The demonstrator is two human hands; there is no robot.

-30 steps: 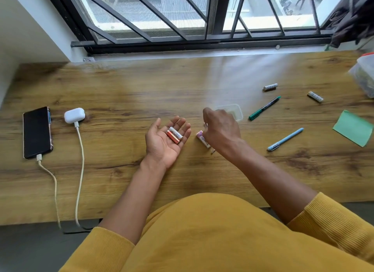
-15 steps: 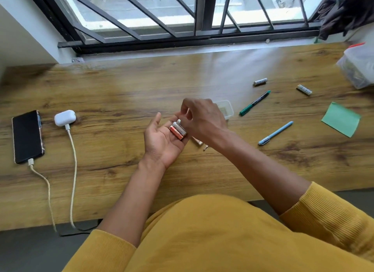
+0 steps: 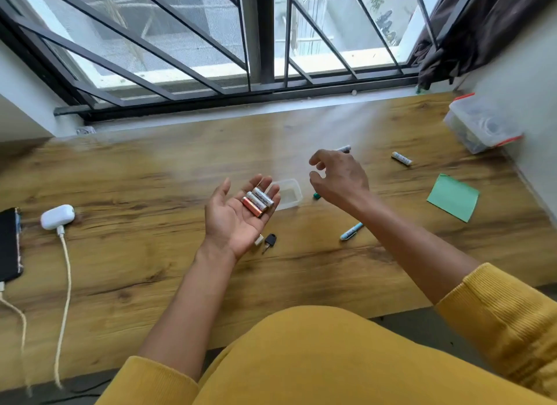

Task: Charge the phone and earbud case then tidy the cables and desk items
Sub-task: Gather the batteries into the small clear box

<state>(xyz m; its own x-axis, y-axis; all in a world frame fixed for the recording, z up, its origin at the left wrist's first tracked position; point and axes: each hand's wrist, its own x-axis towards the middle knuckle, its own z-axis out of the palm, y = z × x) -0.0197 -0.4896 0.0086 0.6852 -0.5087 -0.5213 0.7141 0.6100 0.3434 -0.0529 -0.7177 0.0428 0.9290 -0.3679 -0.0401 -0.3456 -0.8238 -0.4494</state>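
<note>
Left hand (image 3: pixel 238 214) lies palm-up and flat, cradling three batteries (image 3: pixel 258 202) as a collecting tray. Right hand (image 3: pixel 339 178), empty with fingers loosely spread, hovers right of the small clear tub (image 3: pixel 297 190), likely after another battery (image 3: pixel 401 158). Phone (image 3: pixel 9 245) and earbud case (image 3: pixel 57 217) sit plugged in, far left of the tub.

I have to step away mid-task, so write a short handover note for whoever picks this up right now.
Left hand: open, palm up, three batteries lying on its fingers.
Right hand: empty, fingers loosely spread, reaching toward a battery near the window.
Done: phone and earbud case each have a cable plugged in, at desk left.
Left: another loose battery, blue pen, green note, key, small clear tray, then the cables.
</note>
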